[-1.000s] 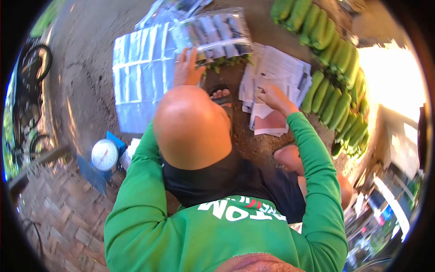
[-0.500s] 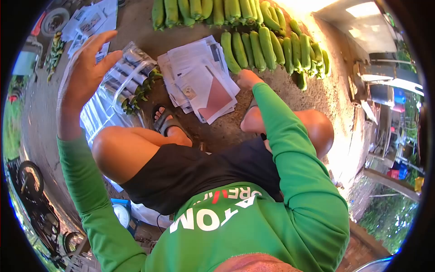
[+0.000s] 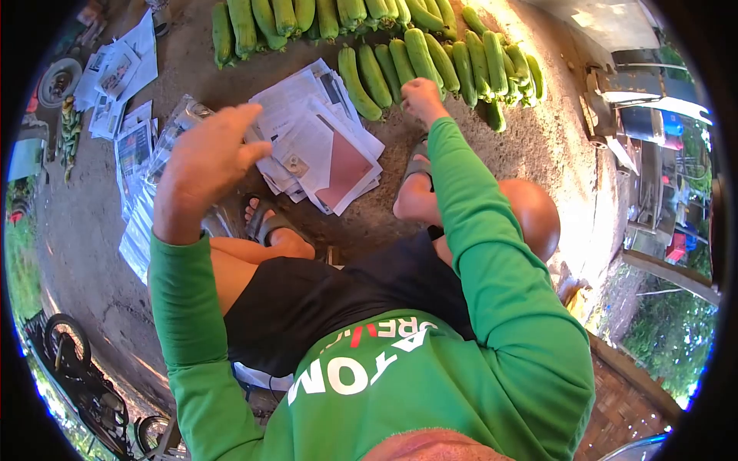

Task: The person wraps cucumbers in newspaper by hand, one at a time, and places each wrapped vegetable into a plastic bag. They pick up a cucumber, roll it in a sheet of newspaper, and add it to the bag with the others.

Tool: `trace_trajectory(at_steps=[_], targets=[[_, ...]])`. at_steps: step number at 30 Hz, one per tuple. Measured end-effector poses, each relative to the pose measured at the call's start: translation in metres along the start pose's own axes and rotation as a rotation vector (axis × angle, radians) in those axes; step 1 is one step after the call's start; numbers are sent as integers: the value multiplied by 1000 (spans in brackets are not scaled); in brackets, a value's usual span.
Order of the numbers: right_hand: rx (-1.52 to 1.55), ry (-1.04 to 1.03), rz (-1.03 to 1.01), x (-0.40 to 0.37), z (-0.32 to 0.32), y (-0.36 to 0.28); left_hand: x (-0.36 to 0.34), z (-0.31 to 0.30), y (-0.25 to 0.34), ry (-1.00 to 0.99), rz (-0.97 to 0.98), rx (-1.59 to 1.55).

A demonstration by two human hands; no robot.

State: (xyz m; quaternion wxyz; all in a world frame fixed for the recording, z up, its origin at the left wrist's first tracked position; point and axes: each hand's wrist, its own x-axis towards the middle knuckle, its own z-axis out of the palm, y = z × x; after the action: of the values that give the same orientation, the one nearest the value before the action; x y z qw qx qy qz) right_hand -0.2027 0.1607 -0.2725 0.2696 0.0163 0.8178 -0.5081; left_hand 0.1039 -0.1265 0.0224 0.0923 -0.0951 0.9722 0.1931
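Observation:
My left hand [image 3: 207,161] is raised, thumb and fingers apart and empty, over a clear plastic bag [image 3: 187,115]. Hand and forearm hide most of that bag. My right hand [image 3: 423,101] is at the lower ends of a row of long green gourds [image 3: 419,55]. Its fingers are curled over there, but what is in them, if anything, is hidden behind the hand. Between my two hands lies a loose stack of printed paper sheets [image 3: 311,138] on the ground.
A second row of gourds [image 3: 284,17] lies farther off. More paper sheets [image 3: 123,65] are on the ground at far left, near a round metal object [image 3: 60,82]. My sandalled foot [image 3: 269,223] is by the paper stack. A bicycle [image 3: 68,338] stands at lower left.
My left hand has moved right and down, now in front of the plastic bag with paper-wrapped gourds. My right hand has reached farther up to the gourds. The view has shifted slightly.

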Motion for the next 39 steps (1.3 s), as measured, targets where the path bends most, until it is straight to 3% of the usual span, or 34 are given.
trace_trajectory(at_steps=[2, 5, 8, 12, 19, 22, 23, 26, 27, 29, 34, 39], targets=[[-220, 208, -202, 65, -23, 18, 5, -16, 0, 96, -58, -3], [-577, 386, -232, 31, -44, -47, 10, -26, -6, 153, -107, 1], [-761, 215, -163, 32, -49, -57, 13, -27, -14, 90, -127, 23], [-951, 187, -179, 46, -47, -38, 11, -24, -20, 114, -77, 0], [-891, 185, -152, 48, -48, -38, 6, -19, -36, 104, -99, 30], [-727, 120, -90, 37, -49, -50, 7, -17, -38, 70, -134, 20], [-689, 218, -150, 28, -44, -50, 9, -16, -37, 54, -147, 12], [-341, 8, -67, 20, -32, -56, 19, -3, -36, 43, -105, 1], [-101, -70, 2, -25, -18, -87, 27, 5, -41, 9, -87, -33], [203, -210, 16, -45, 4, -90, 50, 29, -54, -57, -48, -96], [782, -729, -55, -102, 64, -80, 80, 102, -64, -76, -23, -531], [807, -872, 35, -139, 110, -60, 77, 170, -52, -89, 41, -786]])
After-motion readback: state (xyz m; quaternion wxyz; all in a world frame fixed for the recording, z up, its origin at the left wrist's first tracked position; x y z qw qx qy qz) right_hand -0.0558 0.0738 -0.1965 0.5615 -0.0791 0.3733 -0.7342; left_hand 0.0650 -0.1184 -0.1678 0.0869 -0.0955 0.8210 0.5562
